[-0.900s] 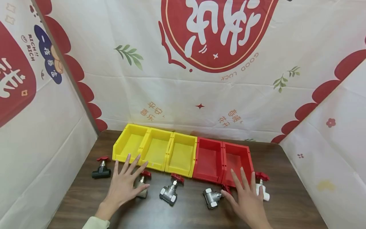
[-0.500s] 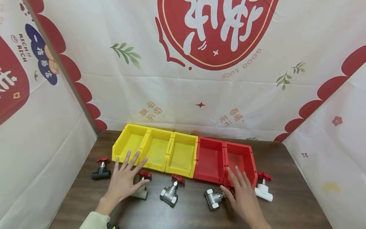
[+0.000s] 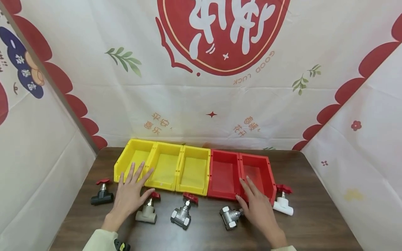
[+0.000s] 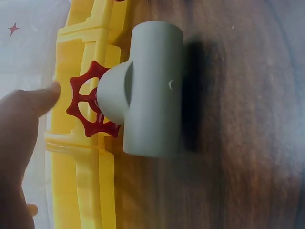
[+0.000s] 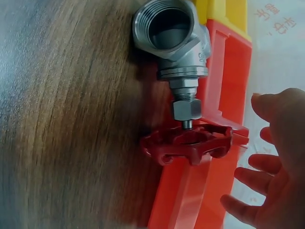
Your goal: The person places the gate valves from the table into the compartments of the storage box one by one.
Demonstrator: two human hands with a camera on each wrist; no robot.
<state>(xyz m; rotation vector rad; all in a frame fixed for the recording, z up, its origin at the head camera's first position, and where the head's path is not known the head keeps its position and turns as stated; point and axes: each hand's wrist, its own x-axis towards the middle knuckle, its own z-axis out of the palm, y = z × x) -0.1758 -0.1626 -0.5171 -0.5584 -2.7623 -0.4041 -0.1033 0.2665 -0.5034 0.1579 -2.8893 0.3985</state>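
Observation:
My left hand (image 3: pixel 128 197), fingers spread, hovers at the front of the yellow bins (image 3: pixel 193 170). Just right of it stands a beige tee-shaped valve (image 3: pixel 146 215) with a red handwheel; the left wrist view shows the thumb (image 4: pixel 47 98) apart from this handwheel (image 4: pixel 88 102). My right hand (image 3: pixel 259 211), its fingers loosely extended, is over the front of the red bins (image 3: pixel 224 174). Beneath it lies a metal valve (image 3: pixel 230 218), whose red handwheel (image 5: pixel 190 143) is hidden by the hand in the head view. Neither hand holds anything.
A black valve (image 3: pixel 102 197) lies at the left, another metal valve (image 3: pixel 181 217) in the middle and a white valve (image 3: pixel 283 205) at the right. The joined bins stand before a printed cloth (image 3: pixel 176 101) at the back of the wooden table (image 3: pixel 185 240).
The head view has shifted. My left hand has moved off the beige valve, showing more of it. My right hand has moved left, uncovering the white valve, and its fingers are closer together.

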